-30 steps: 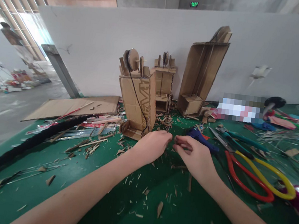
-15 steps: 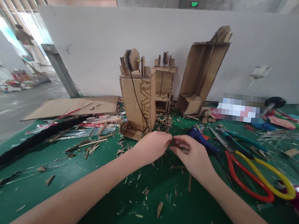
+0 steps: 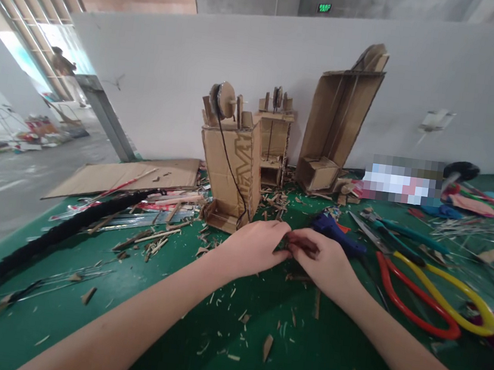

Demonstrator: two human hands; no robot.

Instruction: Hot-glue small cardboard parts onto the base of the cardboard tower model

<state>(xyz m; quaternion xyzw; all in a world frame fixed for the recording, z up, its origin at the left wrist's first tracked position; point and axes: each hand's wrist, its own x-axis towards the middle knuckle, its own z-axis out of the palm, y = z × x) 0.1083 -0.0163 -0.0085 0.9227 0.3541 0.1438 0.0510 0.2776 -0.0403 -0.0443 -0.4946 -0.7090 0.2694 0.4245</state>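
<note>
**Hands closing together over a small piece by the cardboard tower**

At the far left a black braided cord (image 3: pixel 41 244) is lying along the green surface (image 3: pixel 189 358); a flat cardboard sheet (image 3: pixel 126 175) is resting beyond it; the cardboard tower (image 3: pixel 231 165) with its black string is standing just behind the hands. Since a second ago the two hands have been drawing closer, and now their fingertips are meeting, which suggests a fine pinching job under way. The left hand (image 3: pixel 255 247) is reaching in from the near left, knuckles up, its grip closing on a small dark piece (image 3: pixel 292 243) held between both hands just above the surface; the right hand (image 3: pixel 325 260) is pinching the same piece from the right. Further right, a blue glue gun (image 3: pixel 335 232) and red-and-yellow scissors (image 3: pixel 431 295) are lying untouched.
</note>
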